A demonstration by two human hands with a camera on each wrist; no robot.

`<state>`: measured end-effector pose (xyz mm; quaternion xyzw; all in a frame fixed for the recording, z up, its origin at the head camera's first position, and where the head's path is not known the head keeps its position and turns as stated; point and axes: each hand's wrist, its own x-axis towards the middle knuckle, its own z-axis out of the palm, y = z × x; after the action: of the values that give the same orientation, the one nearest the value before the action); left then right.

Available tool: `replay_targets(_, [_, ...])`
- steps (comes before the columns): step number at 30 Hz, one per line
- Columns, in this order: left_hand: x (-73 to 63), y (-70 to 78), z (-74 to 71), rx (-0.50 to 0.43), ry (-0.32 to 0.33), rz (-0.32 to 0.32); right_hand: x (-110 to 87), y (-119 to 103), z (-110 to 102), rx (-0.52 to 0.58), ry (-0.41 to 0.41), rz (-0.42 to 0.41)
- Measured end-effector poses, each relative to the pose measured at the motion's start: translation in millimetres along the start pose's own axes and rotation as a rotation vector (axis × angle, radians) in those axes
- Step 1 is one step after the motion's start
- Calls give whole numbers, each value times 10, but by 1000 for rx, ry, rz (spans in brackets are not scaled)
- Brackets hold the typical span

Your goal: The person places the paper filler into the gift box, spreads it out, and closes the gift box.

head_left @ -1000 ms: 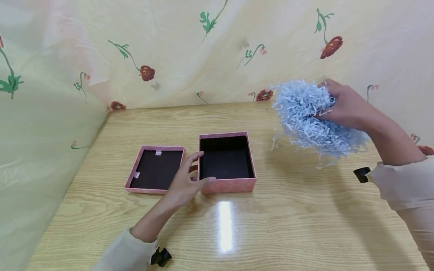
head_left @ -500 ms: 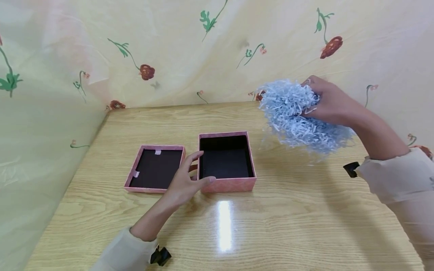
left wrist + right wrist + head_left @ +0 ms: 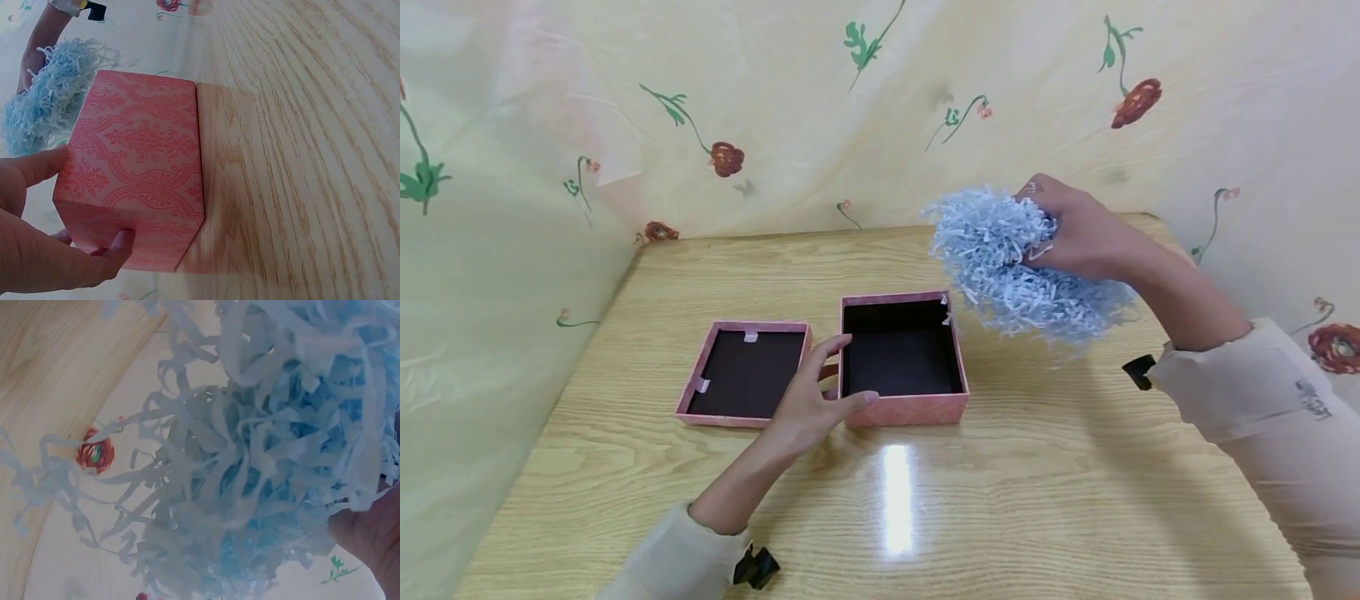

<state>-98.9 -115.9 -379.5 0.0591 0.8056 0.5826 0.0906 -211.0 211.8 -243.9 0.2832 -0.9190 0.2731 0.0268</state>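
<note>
My right hand (image 3: pixel 1078 233) grips a large, fluffy bunch of pale blue shredded paper (image 3: pixel 988 246) in the air, to the right of and behind the box. Loose strands dangle from it, a few overlapping the box's right rim in the head view. The square pink box (image 3: pixel 910 410), black inside and patterned outside, stands uncovered on the table. Around its left side my left hand (image 3: pixel 808 408) holds it, thumb at the front wall and a finger at the rim. In the left wrist view, fingertips (image 3: pixel 125 240) press the patterned pink wall.
Left of the box lies a shallow pink lid (image 3: pixel 722 422), inside up, with a black lining and two small white tabs. A wood-grain table (image 3: pixel 1037 500) carries everything. Flower-printed sheeting (image 3: pixel 790 108) rises along its back and left edges.
The right hand has carried the shredded paper leftward, closer to the box, so strands now overlap its far right corner. My left hand and the box have stayed in place.
</note>
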Motion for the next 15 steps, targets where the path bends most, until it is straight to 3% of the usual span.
replay_targets(8, [-1,-9,-1,4,-1,0,101,-149,121,51,-39,15])
replay_targets(15, [-12,4,2,0,-4,2,196,-194,268,99,-55,-30])
